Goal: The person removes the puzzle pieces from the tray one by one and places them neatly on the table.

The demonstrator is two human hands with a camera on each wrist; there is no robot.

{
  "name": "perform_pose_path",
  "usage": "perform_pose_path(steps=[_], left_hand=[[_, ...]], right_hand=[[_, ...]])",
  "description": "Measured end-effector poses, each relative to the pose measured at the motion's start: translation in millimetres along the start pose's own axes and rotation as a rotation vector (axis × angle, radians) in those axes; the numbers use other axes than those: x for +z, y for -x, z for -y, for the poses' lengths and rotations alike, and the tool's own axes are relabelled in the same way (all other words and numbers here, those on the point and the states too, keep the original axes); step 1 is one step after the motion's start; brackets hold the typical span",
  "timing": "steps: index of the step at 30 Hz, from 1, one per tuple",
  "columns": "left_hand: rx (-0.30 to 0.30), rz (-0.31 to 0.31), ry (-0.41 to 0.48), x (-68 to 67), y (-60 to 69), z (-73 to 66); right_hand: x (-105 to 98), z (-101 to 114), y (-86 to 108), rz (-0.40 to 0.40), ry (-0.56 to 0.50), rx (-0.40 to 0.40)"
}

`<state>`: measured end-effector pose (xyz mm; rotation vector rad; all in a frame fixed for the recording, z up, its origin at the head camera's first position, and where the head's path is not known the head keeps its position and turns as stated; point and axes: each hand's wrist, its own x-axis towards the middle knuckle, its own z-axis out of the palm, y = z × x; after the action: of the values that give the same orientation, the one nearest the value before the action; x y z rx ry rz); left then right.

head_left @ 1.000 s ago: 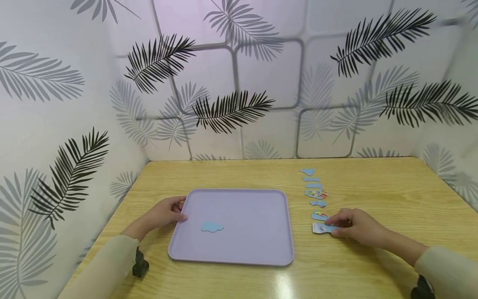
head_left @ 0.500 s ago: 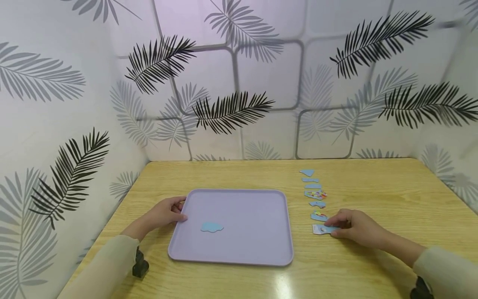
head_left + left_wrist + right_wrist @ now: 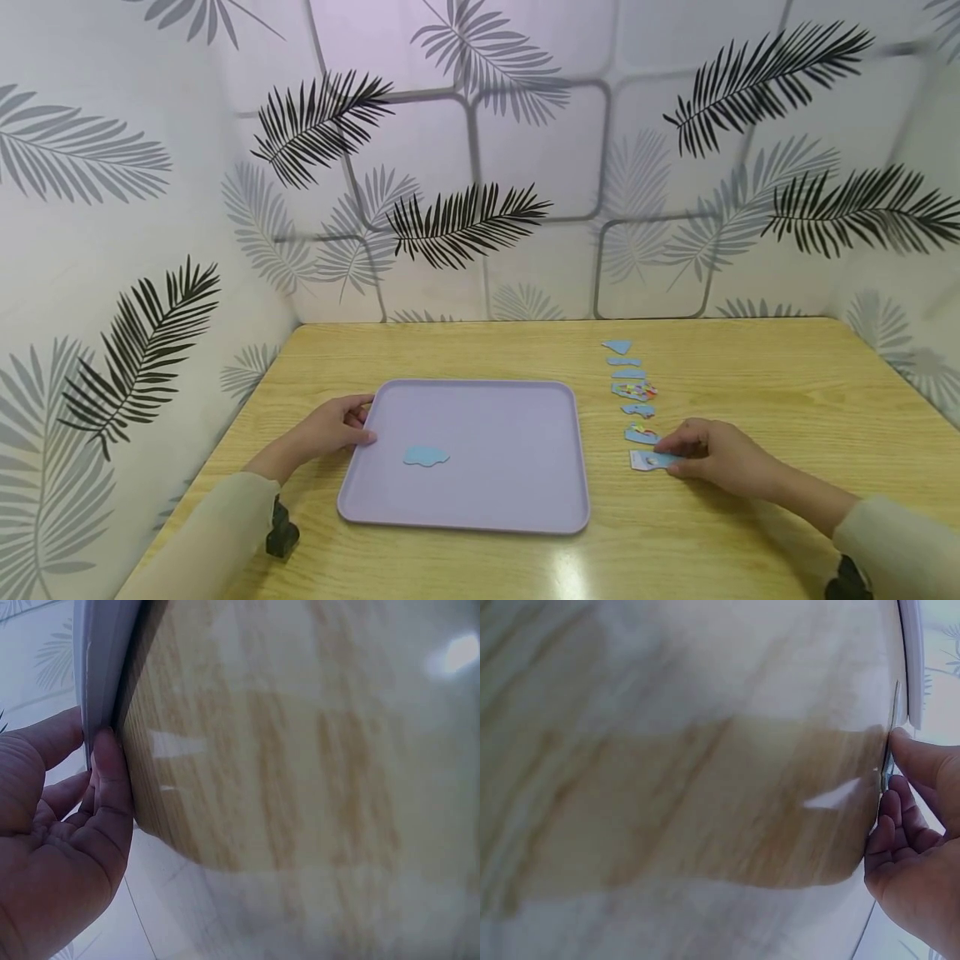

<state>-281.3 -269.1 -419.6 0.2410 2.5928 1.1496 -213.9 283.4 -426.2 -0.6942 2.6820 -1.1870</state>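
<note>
My left hand [image 3: 333, 427] grips the left rim of a lilac tray [image 3: 510, 450], thumb on the upper side. In the left wrist view, fingers of that hand [image 3: 71, 817] reach under the tray's edge [image 3: 105, 660]. A plain light-blue puzzle piece [image 3: 426, 455] with a wavy edge lies inside the tray, left of its middle. To the right of the tray, my right hand [image 3: 723, 457] pinches a pale-blue puzzle piece [image 3: 647, 460] with a whitish end, partly covered by the fingers. The right wrist view has this piece [image 3: 891, 742] edge-on, between thumb and fingers.
A column of several blue puzzle pieces runs away from the right hand, among them a colourful one [image 3: 633, 390] and a triangular one [image 3: 618, 346] at the far end. All lie on the wooden table [image 3: 750, 367]. A leaf-patterned wall [image 3: 540, 267] borders the table's back.
The puzzle piece in my right hand has shifted very slightly to the right. My left hand, the tray and the other pieces stay where they were.
</note>
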Motion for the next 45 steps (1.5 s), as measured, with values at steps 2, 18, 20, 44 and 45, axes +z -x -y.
perform_pose_path(steps=[2, 18, 20, 44, 45], left_hand=[[0.003, 0.001, 0.0, 0.1, 0.3, -0.1], [0.001, 0.002, 0.013, -1.5, 0.1, 0.2], [0.013, 0.005, 0.016, -1.7, 0.3, 0.9], [0.033, 0.003, 0.026, -0.7, 1.6, 1.7], [0.032, 0.001, 0.028, -0.9, 1.7, 1.6]], right_hand=[[-2, 2, -0.5, -0.014, 0.017, 0.009], [24, 44, -31.9, -0.09, -0.122, -0.012], [33, 51, -37.2, -0.088, -0.172, 0.003], [128, 116, -98.8, 0.015, -0.301, -0.074], [131, 119, -101.5, 0.021, -0.304, -0.069]])
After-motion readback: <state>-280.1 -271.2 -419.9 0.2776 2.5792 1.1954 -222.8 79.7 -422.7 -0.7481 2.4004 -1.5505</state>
